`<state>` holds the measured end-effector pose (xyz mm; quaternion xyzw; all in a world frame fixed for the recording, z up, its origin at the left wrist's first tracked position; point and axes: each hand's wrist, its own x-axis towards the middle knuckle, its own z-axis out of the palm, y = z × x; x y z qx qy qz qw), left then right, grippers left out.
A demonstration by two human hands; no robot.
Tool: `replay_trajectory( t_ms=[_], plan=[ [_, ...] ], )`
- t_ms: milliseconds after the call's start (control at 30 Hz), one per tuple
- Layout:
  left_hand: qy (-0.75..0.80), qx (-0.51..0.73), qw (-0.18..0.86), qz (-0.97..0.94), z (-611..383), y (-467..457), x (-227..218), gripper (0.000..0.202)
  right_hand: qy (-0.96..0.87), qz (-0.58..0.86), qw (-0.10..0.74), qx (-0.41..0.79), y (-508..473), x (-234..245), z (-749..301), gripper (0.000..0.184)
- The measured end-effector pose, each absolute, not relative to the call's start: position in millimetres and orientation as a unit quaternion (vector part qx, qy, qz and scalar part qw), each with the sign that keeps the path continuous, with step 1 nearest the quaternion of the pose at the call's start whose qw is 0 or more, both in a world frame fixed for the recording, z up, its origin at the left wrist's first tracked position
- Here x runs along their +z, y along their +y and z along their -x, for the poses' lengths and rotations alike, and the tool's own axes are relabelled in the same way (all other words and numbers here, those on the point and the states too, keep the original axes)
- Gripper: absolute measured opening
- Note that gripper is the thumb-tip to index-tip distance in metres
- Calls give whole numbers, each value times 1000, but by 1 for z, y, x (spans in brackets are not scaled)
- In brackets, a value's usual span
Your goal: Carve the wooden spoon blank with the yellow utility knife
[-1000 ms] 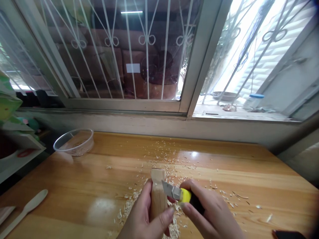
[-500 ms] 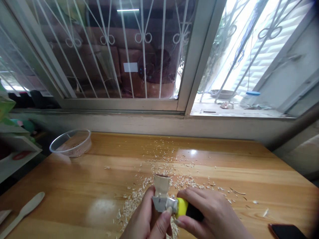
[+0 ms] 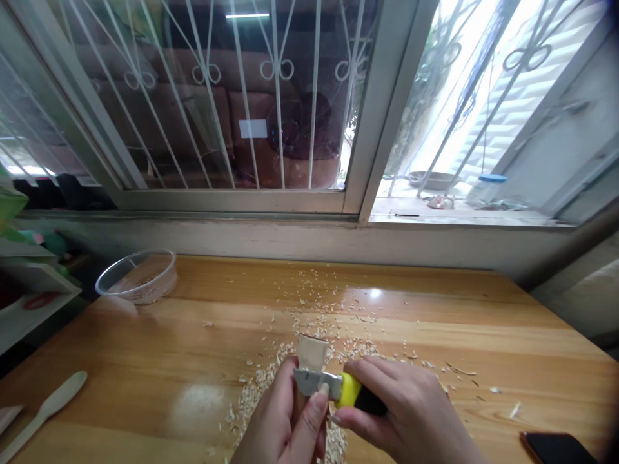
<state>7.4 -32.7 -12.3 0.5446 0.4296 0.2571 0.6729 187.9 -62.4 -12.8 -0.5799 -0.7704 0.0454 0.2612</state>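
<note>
My left hand (image 3: 290,412) is closed round a pale piece of wood (image 3: 312,353) whose wider end points away from me. A knife (image 3: 350,390) with a short metal blade and a yellow and black handle is gripped in my right hand (image 3: 401,406). Its blade lies across the wood, and my left thumb presses against the blade's near side. The lower part of the wood is hidden by my fingers. Wood shavings (image 3: 261,386) lie scattered under and beyond both hands on the wooden table (image 3: 159,361).
A clear plastic bowl (image 3: 138,283) stands at the table's back left. A wooden spoon (image 3: 60,394) lies at the left, and a phone (image 3: 556,448) rests near the right front. Behind the table is a barred window (image 3: 232,200).
Both hands have shifted slightly left and away from me. The blade has slid a little along the wood toward its wider end.
</note>
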Motion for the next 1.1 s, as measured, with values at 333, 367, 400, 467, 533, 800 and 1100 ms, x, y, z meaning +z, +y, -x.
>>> replay_trajectory(
  t_ms=[333,367,400,467,533,800,1100],
  plan=[
    [393,246,676,-572,-5,-28,-13,63,-759,567,280,156,-58,-10,-185,54],
    [402,245,669,-575,-5,-28,-12,61,-759,569,279,148,-58,-10,-186,53],
    [412,243,663,-576,-5,-29,-12,60,-761,571,277,139,-58,-10,-186,52],
    [423,246,656,-575,-5,-29,-12,57,-764,573,273,119,-59,-11,-186,50],
    [427,259,652,-570,-6,-30,-13,52,-765,575,272,99,-59,-11,-186,50],
    [423,281,647,-568,-9,-30,-12,42,-778,579,242,-3,-61,-16,-189,38],
    [383,244,699,-553,-6,-28,-10,64,-772,563,270,123,-62,-10,-189,51]
  ],
)
